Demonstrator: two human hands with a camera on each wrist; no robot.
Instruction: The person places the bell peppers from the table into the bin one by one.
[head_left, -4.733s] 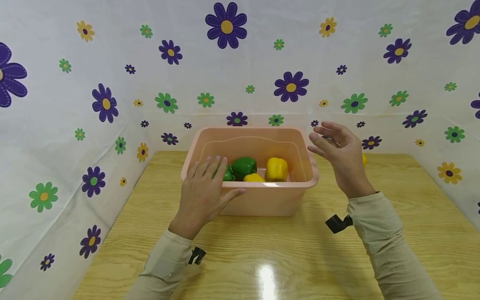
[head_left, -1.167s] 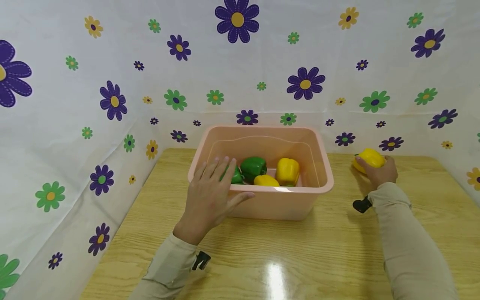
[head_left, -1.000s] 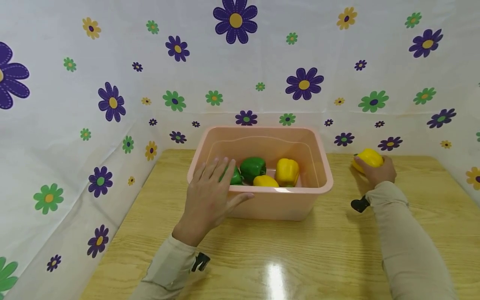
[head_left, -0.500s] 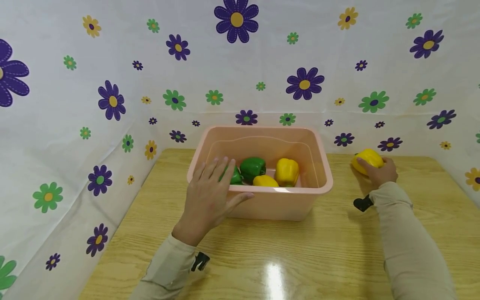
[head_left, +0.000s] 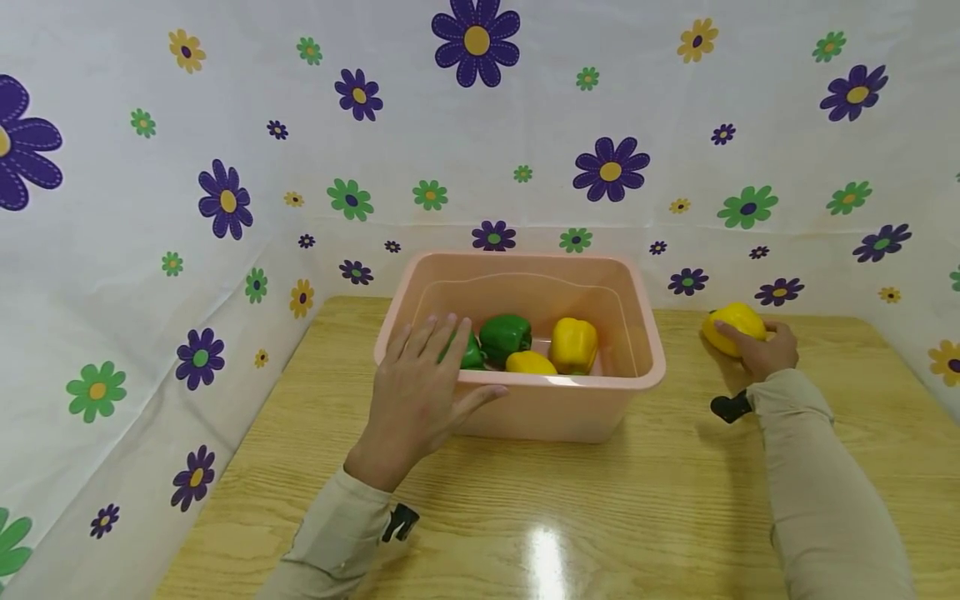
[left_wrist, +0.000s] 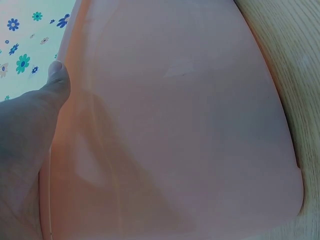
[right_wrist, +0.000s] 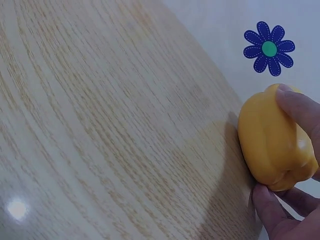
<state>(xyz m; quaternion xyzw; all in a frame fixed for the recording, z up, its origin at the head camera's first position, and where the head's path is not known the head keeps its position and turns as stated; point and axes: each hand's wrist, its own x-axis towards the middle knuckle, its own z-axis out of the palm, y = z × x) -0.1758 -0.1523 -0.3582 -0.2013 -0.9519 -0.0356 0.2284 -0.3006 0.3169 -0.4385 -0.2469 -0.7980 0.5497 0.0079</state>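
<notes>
At the back right of the table, my right hand (head_left: 772, 352) grips a yellow bell pepper (head_left: 737, 321). In the right wrist view the thumb lies on one side of this pepper (right_wrist: 270, 137) and fingertips (right_wrist: 267, 202) on the other. My left hand (head_left: 411, 400) rests over the near left rim of a pink plastic bin (head_left: 558, 408), its fingers straight and reaching inside. The left wrist view shows the thumb (left_wrist: 57, 82) along the rim. Inside the bin lie two green peppers (head_left: 506, 337) and two yellow peppers (head_left: 574, 344); the left fingers partly hide one green pepper.
The bin stands on a wood-grain table (head_left: 465, 508), near its back edge. Behind and to the left hangs a white cloth (head_left: 525, 125) printed with flowers. Light glares off the table's front.
My right hand has gone from raised beside the bin's right rim to the yellow pepper at the back right, now in its grip. The left hand has stayed on the bin.
</notes>
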